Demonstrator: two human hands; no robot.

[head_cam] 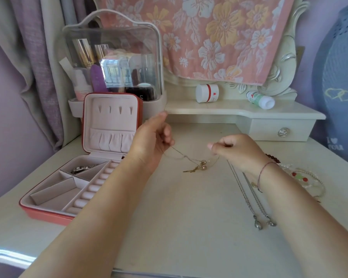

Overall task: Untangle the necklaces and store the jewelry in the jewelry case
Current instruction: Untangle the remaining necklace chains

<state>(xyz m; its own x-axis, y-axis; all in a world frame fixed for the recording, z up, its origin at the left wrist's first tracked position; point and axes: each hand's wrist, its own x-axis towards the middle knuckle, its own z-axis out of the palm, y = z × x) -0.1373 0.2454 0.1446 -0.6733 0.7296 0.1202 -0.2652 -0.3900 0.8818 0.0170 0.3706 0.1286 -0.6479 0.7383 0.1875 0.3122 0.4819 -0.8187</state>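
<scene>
A thin gold necklace (196, 164) with small pendants hangs stretched between my two hands just above the white table (189, 217). My left hand (155, 137) pinches one end of its chain. My right hand (237, 149) pinches the other end, fingers curled. The pendants dangle low in the middle, touching or nearly touching the table. A silver necklace (251, 199) lies stretched out on the table under my right forearm. The open red jewelry case (48, 212) sits at the left, lid upright, with a silver piece (81, 169) in a back compartment.
A beaded bracelet (301, 177) and other jewelry lie at the right by my wrist. A clear cosmetics organizer (117, 63) stands behind the case. A white jar (207, 93) and a tipped bottle (261, 99) rest on the raised shelf with a drawer (279, 129).
</scene>
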